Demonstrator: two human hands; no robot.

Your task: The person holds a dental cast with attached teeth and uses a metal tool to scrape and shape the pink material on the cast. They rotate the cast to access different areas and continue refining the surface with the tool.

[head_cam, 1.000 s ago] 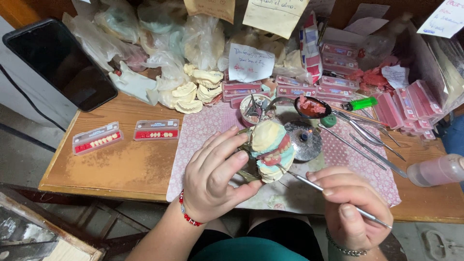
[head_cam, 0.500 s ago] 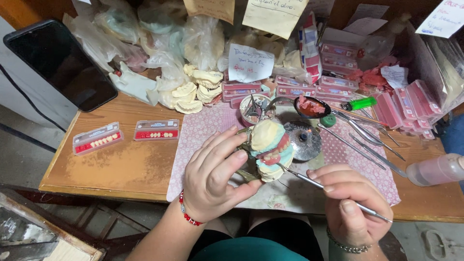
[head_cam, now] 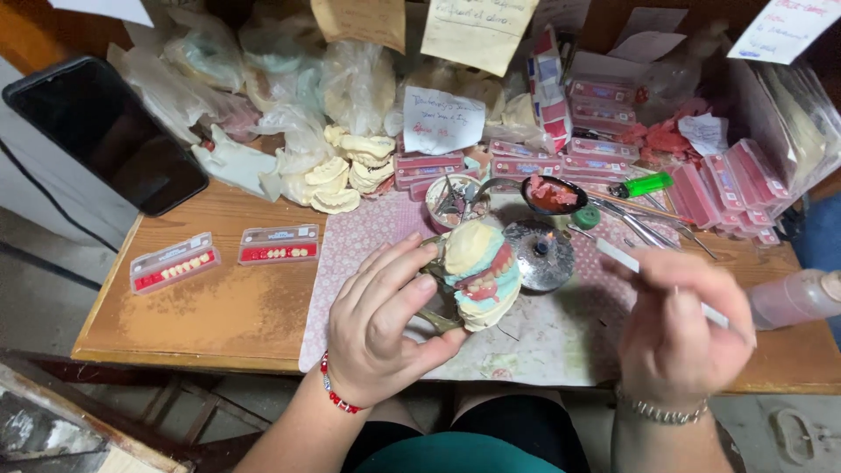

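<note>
Plaster dental cast with pink wax and teeth (head_cam: 477,276) clamped in left hand (head_cam: 385,328); right hand (head_cam: 679,328) pinching thin metal instrument (head_cam: 624,260); risk: slipped tip could dislodge teeth

A dark phone (head_cam: 109,131) lies far left on the wooden table (head_cam: 219,307), two clear tooth cases (head_cam: 226,254) nearer, pink boxes (head_cam: 727,188) and a green lighter (head_cam: 644,185) far right.

The left hand (head_cam: 385,328) grips a plaster jaw model (head_cam: 477,271) with pink gums above the patterned mat (head_cam: 350,254). The right hand (head_cam: 688,328) holds a thin metal tool (head_cam: 618,256), blurred. 2 tooth cards (head_cam: 223,256) lie on the wooden surface (head_cam: 219,307), left.
</note>
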